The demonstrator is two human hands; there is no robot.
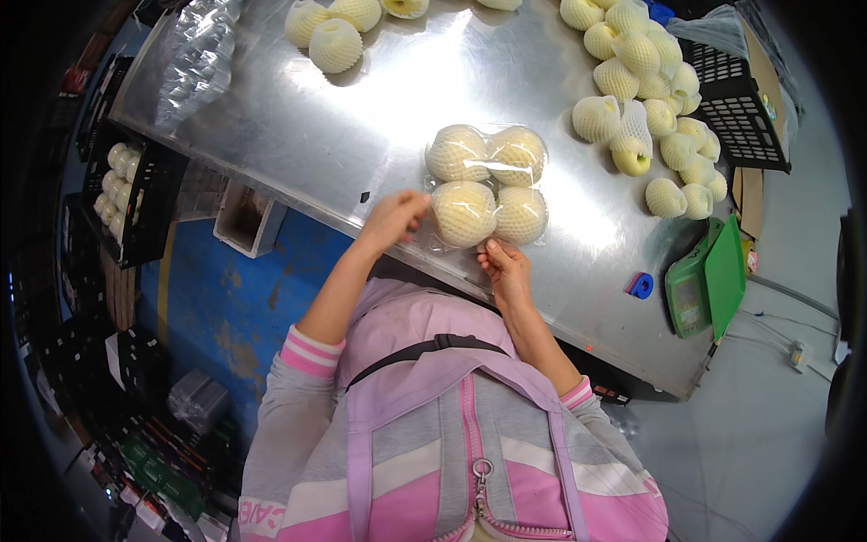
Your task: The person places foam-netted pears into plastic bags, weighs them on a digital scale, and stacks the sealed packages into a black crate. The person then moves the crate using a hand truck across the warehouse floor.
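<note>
On the metal table (325,149) before me lies a clear plastic clamshell pack (489,181) holding several round fruits in white foam nets. My left hand (398,215) is at the pack's near left corner, its fingers bent; whether they grip the edge is not clear. The thumb and fingers of my right hand (504,263) pinch the pack's near edge, below the two nearer fruits. Loose netted fruits (637,54) are heaped at the right of the table, one with its yellow-green skin showing (631,161). More netted fruits (335,46) stand at the far left.
Stacked clear plastic packs (198,61) lie at the table's left end. At the right are a black crate (735,101), a green scale (691,284) and a blue tape roll (640,285). Beside the table's left edge stand a black crate of wrapped fruits (135,203) and a white foam box (249,220).
</note>
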